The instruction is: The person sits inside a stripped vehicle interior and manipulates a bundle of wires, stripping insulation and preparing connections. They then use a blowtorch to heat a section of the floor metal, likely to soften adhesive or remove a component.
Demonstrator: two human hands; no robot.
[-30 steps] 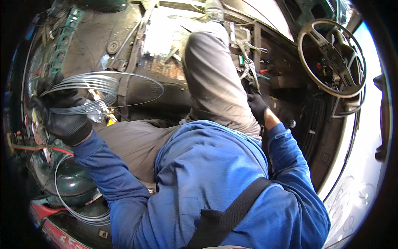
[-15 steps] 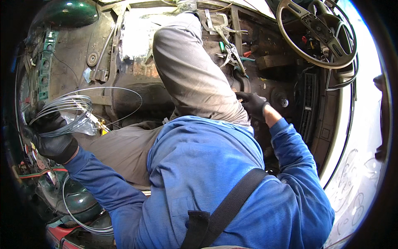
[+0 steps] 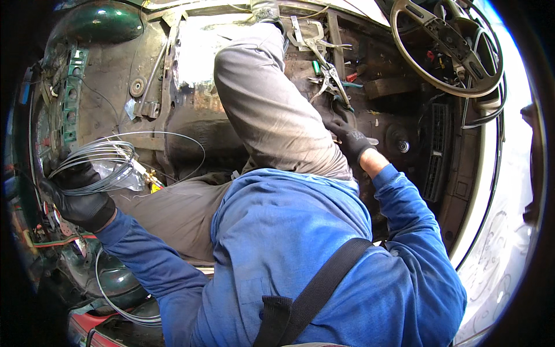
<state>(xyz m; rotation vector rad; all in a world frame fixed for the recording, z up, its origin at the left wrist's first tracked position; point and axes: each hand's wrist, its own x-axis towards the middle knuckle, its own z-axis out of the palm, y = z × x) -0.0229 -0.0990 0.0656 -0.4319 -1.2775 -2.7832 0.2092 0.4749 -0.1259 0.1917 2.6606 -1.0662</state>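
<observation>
Gripping a wire coil (image 3: pixel 101 159), the left hand (image 3: pixel 78 196) stays clenched round it. Right hand (image 3: pixel 350 141) rests by the knee (image 3: pixel 272 110), near pliers (image 3: pixel 329 75); its grip is unclear.

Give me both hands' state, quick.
Left hand: closed on wire coil.
Right hand: on the floor, holding nothing visible.
</observation>
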